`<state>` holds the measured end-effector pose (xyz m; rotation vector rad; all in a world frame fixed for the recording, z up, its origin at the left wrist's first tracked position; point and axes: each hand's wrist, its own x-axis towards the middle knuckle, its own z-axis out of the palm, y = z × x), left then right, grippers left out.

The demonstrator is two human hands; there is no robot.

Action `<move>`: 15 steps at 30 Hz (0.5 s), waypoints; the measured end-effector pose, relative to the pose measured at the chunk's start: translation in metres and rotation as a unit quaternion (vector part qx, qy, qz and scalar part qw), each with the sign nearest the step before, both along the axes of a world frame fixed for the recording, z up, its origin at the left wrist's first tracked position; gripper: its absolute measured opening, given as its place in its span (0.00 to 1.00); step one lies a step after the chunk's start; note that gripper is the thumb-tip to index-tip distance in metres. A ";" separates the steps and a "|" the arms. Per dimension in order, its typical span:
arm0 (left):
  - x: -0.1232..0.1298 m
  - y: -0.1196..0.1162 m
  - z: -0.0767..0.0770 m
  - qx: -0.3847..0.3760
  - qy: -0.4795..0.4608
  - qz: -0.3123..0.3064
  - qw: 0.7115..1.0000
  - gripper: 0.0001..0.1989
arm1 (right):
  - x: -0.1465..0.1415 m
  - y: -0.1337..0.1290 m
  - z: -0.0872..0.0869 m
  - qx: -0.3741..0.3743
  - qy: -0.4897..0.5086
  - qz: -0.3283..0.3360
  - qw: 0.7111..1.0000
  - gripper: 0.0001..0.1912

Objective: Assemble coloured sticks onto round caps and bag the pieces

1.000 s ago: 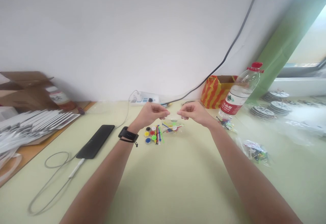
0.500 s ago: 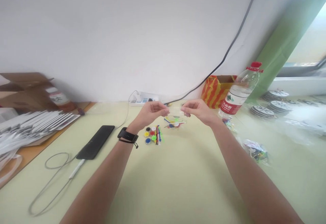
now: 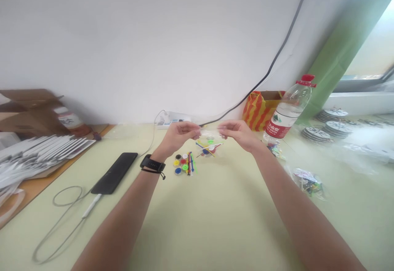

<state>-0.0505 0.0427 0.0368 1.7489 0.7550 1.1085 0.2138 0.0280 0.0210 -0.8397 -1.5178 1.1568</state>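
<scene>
Between my two hands hangs a clear plastic bag (image 3: pixel 210 133), its upper edge stretched from side to side. My left hand (image 3: pixel 181 136) pinches one end of that edge, and my right hand (image 3: pixel 237 133) pinches the other. Inside the lower part of the bag, small coloured plastic pieces (image 3: pixel 209 148) show, some long and thin, some round. On the table left of the bag lie several round discs (image 3: pixel 182 161) in black, white, yellow, red, green and blue. Thin coloured sticks (image 3: pixel 190 164) lie side by side right against them.
A black phone (image 3: pixel 115 173) with a cable lies at left, near stacked white packets (image 3: pixel 58 148). On the right stand a water bottle (image 3: pixel 285 113), a striped bag (image 3: pixel 258 111), a filled packet (image 3: pixel 308 182) and stacks of round discs (image 3: pixel 317 134). A power strip (image 3: pixel 170 122) sits by the wall.
The coloured pieces in the bag have shifted slightly and lie crossed differently. The bag's upper edge looks flatter between my fingers. Both hands keep nearly the same place.
</scene>
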 end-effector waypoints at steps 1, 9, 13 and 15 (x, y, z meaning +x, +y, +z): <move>-0.001 0.000 0.000 -0.002 -0.008 -0.004 1.000 0.15 | 0.000 0.002 -0.002 -0.005 0.020 -0.006 1.000 0.18; -0.002 0.004 -0.004 -0.021 -0.047 0.022 0.998 0.11 | -0.009 0.002 -0.006 -0.011 0.073 -0.014 0.997 0.12; -0.001 0.001 -0.001 0.004 -0.019 0.044 0.999 0.14 | -0.013 -0.003 0.002 0.019 0.032 -0.043 0.998 0.15; -0.002 0.000 0.001 0.011 -0.008 0.056 0.998 0.18 | -0.014 -0.005 0.004 0.033 0.007 -0.049 0.998 0.18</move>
